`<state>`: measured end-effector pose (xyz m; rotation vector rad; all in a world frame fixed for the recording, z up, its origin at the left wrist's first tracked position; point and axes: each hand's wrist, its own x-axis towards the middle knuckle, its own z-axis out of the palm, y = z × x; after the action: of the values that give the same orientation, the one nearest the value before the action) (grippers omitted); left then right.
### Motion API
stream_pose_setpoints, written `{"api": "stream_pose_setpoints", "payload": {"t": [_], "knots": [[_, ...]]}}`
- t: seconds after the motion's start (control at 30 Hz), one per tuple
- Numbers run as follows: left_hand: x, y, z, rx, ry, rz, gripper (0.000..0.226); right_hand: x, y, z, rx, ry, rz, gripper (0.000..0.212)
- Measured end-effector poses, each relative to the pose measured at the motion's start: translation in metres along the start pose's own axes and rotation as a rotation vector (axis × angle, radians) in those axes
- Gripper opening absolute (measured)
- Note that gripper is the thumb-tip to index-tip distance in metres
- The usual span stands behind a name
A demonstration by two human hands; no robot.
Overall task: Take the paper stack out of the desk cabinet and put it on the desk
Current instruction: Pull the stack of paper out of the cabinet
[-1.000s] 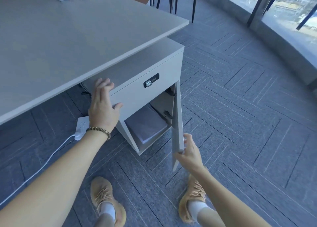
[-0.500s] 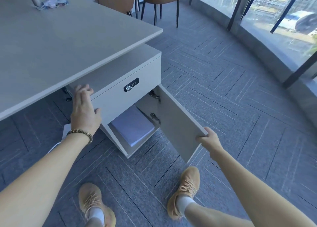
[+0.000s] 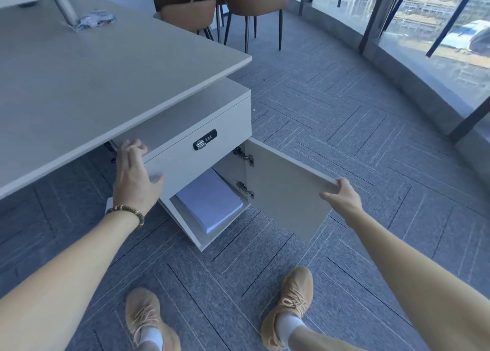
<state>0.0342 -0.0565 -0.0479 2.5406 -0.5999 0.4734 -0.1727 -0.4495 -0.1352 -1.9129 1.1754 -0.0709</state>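
Observation:
A white paper stack (image 3: 212,202) lies flat inside the lower compartment of the pale desk cabinet (image 3: 228,124), under a drawer with a black combination lock (image 3: 204,139). The cabinet door (image 3: 286,189) stands swung wide to the right. My right hand (image 3: 342,199) grips the door's outer top corner. My left hand (image 3: 135,175) rests on the cabinet's top left corner, fingers spread over the edge. The large desk top (image 3: 92,72) spreads above and to the left.
Brown chairs (image 3: 220,8) stand beyond the desk's far corner. A crumpled wrapper (image 3: 95,22) lies by a slanted leg on the desk. Curved windows (image 3: 424,32) run along the right. My two feet in tan shoes (image 3: 291,305) stand on grey carpet before the cabinet.
My right hand has swung the cabinet door from nearly edge-on to wide open, exposing the paper stack. My left hand has stayed on the cabinet corner.

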Motion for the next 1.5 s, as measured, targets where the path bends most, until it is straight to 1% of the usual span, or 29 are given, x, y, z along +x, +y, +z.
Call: {"api": "stream_pose_setpoints", "payload": {"t": [0.03, 0.1, 0.2, 0.3, 0.37, 0.43, 0.53, 0.6, 0.67, 0.77, 0.9, 1.07, 1.13, 1.23, 1.3, 1.4, 1.5], "knots": [[0.0, 0.0, -0.001, -0.004, -0.003, -0.002, 0.057, 0.001, -0.001, -0.001, -0.03, -0.011, 0.001, 0.056], [0.001, 0.002, -0.003, -0.02, -0.009, -0.021, 0.054, 0.002, -0.002, -0.001, -0.109, -0.011, -0.012, 0.063], [-0.001, 0.01, -0.007, -0.026, -0.022, -0.075, 0.054, -0.008, -0.003, 0.006, -0.264, 0.06, -0.071, 0.077], [-0.01, 0.026, -0.009, -0.016, -0.062, -0.159, 0.068, -0.026, -0.007, 0.015, -0.416, 0.126, -0.168, 0.075], [-0.019, 0.043, -0.012, 0.014, -0.079, -0.229, 0.072, -0.041, -0.014, 0.02, -0.51, 0.129, -0.239, 0.072], [-0.035, 0.061, -0.013, 0.058, -0.053, -0.246, 0.062, -0.053, -0.02, 0.024, -0.569, 0.121, -0.31, 0.069], [-0.067, 0.086, -0.005, 0.102, -0.007, -0.179, 0.044, -0.066, -0.028, 0.032, -0.56, 0.061, -0.396, 0.066], [-0.087, 0.095, 0.01, 0.095, -0.064, -0.131, 0.039, -0.07, -0.032, 0.04, -0.52, 0.009, -0.424, 0.062], [-0.099, 0.097, 0.032, 0.062, -0.21, -0.153, 0.033, -0.068, -0.033, 0.054, -0.51, -0.047, -0.439, 0.06], [-0.107, 0.083, 0.075, 0.014, -0.394, -0.293, 0.032, -0.054, -0.032, 0.083, -0.528, -0.151, -0.425, 0.058], [-0.101, 0.053, 0.135, -0.092, -0.501, -0.537, 0.035, -0.018, -0.03, 0.134, -0.543, -0.259, -0.382, 0.055], [-0.089, 0.006, 0.226, -0.221, -0.643, -0.708, 0.035, 0.038, -0.02, 0.21, -0.538, -0.388, -0.351, 0.062], [-0.086, -0.014, 0.262, -0.263, -0.672, -0.811, 0.039, 0.065, -0.012, 0.241, -0.503, -0.416, -0.329, 0.059], [-0.083, -0.043, 0.314, -0.282, -0.662, -0.938, 0.051, 0.103, 0.001, 0.287, -0.455, -0.442, -0.321, 0.056], [-0.082, -0.061, 0.342, -0.285, -0.65, -1.007, 0.051, 0.125, 0.01, 0.314, -0.443, -0.465, -0.33, 0.056], [-0.081, -0.087, 0.376, -0.264, -0.631, -1.066, 0.047, 0.15, 0.02, 0.348, -0.453, -0.491, -0.368, 0.056], [-0.078, -0.109, 0.407, -0.256, -0.591, -1.109, 0.051, 0.169, 0.028, 0.374, -0.464, -0.531, -0.373, 0.058]]}}
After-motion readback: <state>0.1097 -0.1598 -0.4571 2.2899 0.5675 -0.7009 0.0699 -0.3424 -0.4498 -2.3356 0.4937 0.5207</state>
